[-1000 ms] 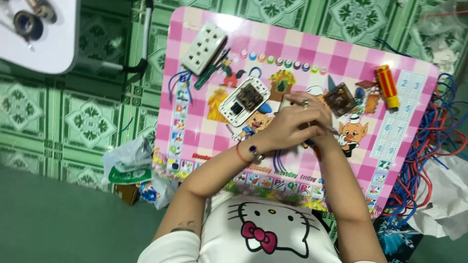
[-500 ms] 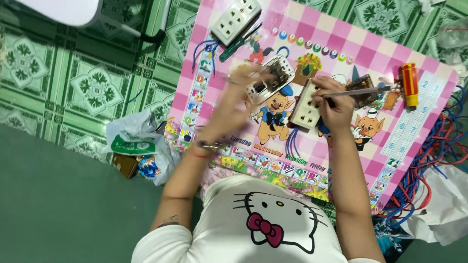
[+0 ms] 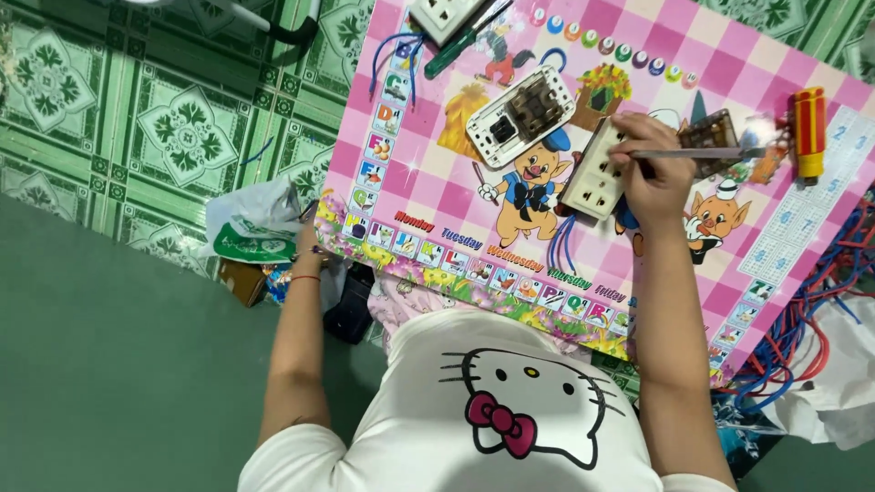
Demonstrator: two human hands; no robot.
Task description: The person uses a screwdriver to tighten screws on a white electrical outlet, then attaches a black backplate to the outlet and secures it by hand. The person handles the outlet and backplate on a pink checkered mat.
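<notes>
Closest, at 6 o'clock: white shirt with a cartoon cat face and pink bow.

Reaches down at 9 o'clock with the left hand (image 3: 310,241), off the edge of the surface (image 3: 428,196), right beside a crumpled white-and-green plastic bag (image 3: 251,228) on the floor; cannot tell whether those fingers are spread or closed, half hidden by the bag. Sits just below the bag: a small brown box (image 3: 241,281), with a black object (image 3: 351,305) near it.

Pinches a thin metal tool (image 3: 702,153) with the right hand (image 3: 652,178) at 1 o'clock, fingers pressed together round its shaft, palm resting on the white socket plate (image 3: 597,173) near the middle of the pink checked board. Trails blue wires (image 3: 561,246) from under that plate.

Looks roughly midway as work goes: lies open at 12 o'clock an opened switch body (image 3: 519,114), innards bare; rests loose beside the tool's tip a brown part (image 3: 711,132); remains unjoined at 3 to 4 o'clock a tangle of red and blue wires (image 3: 820,301).

Farther off: orange-handled screwdriver (image 3: 808,132) at 2 o'clock, green-handled screwdriver (image 3: 460,46) and a white multi-socket block (image 3: 442,14) at the top edge.

Runs round the board a border of small coloured letter squares, with cartoon pigs in the centre and a row of coloured dots at the top.
</notes>
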